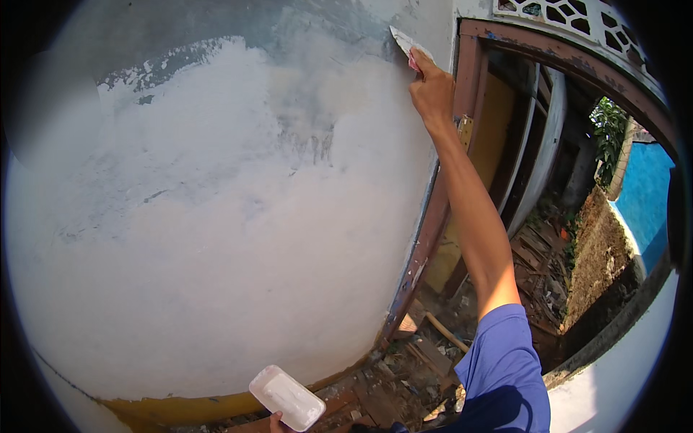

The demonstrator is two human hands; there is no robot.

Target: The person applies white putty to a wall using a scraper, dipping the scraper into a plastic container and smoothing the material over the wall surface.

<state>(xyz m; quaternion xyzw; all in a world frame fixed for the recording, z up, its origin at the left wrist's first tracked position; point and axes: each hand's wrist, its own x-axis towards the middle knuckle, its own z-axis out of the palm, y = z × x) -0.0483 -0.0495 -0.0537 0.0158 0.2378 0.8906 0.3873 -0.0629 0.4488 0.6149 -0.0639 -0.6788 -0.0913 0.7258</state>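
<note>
My right hand (433,89) is raised at the upper right, closed on a putty knife (406,44) whose whitish blade lies at the upper part of the wall (227,260), near the door frame. The wall bears white filler over grey-blue paint, with rough dark patches showing. Low in the view, my left hand (276,422) holds a shallow white tray (288,398) by its edge, with white paste smeared inside. Only the thumb and a bit of that hand show.
A worn brown wooden door frame (425,254) stands right of the wall, beneath a patterned vent block (574,16). Broken boards and rubble (390,392) cover the ground below and through the doorway. A blue wall (644,189) stands farther off.
</note>
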